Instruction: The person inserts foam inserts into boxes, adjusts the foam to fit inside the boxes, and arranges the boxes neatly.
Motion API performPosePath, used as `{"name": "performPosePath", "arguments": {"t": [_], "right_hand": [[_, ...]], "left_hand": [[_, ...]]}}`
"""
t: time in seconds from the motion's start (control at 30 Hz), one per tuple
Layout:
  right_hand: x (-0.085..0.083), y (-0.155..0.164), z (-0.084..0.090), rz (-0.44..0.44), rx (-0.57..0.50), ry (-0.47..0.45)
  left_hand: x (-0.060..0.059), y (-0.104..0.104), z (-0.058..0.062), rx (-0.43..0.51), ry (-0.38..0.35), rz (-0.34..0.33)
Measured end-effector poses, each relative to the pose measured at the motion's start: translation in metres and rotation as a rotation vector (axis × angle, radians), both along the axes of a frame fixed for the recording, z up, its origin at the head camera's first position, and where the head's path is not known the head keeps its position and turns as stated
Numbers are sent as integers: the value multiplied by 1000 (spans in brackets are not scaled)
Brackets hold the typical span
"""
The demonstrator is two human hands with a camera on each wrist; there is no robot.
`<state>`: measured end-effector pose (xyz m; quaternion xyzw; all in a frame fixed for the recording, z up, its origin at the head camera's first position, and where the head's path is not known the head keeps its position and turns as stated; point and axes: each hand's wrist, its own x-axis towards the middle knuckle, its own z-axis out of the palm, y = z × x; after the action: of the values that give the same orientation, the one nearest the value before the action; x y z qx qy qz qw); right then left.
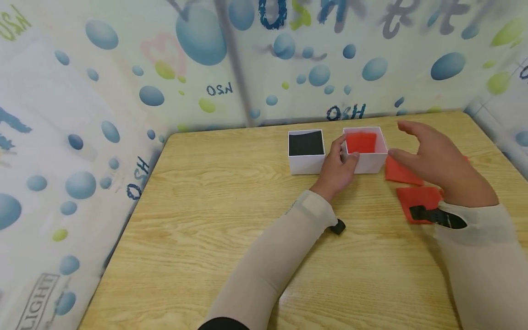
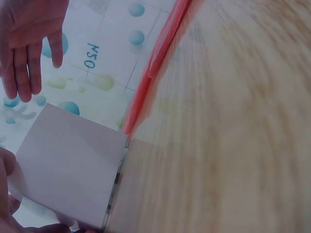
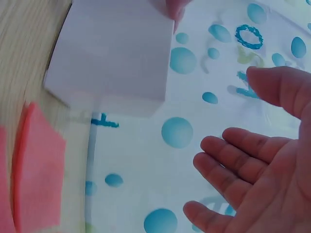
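Head view is the only one showing inside the white box [image 1: 369, 164] on the table [image 1: 185, 206]: red cloth [image 1: 360, 143] in it. Both wrist views get just its plain outer walls. Left hand [image 1: 336, 173] grips the box at its left side, thumb at the front, fingers over the rim. Right hand [image 1: 441, 162], just right of the box, is spread and holding nothing; right wrist view shows the bare palm, thumb well off the fingers, gap to box clear there, whereas from the head the thumb seems to meet its corner. Second white box [image 1: 306, 164] with black cloth [image 1: 306, 143], just left of the box: head view only. Loose red pieces [image 1: 402, 172] lie right of the box, some nearer the person; right hand and black strap [image 1: 439, 217] partly block them.
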<state>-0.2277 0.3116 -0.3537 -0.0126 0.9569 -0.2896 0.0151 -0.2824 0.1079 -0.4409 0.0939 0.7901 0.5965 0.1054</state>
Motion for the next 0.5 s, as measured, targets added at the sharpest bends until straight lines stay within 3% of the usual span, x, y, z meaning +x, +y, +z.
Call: {"name": "performPosePath", "arguments": {"t": [0.1, 0.27, 0.5], "right_hand": [[6, 8, 0, 13, 4, -31], [16, 29, -8, 43, 100, -109], [29, 59, -30, 98, 186, -320]], "left_hand": [[-1, -1, -1, -3, -1, 3], [-3, -2, 0, -9, 10, 10], [-4, -2, 1, -19, 34, 6]]}}
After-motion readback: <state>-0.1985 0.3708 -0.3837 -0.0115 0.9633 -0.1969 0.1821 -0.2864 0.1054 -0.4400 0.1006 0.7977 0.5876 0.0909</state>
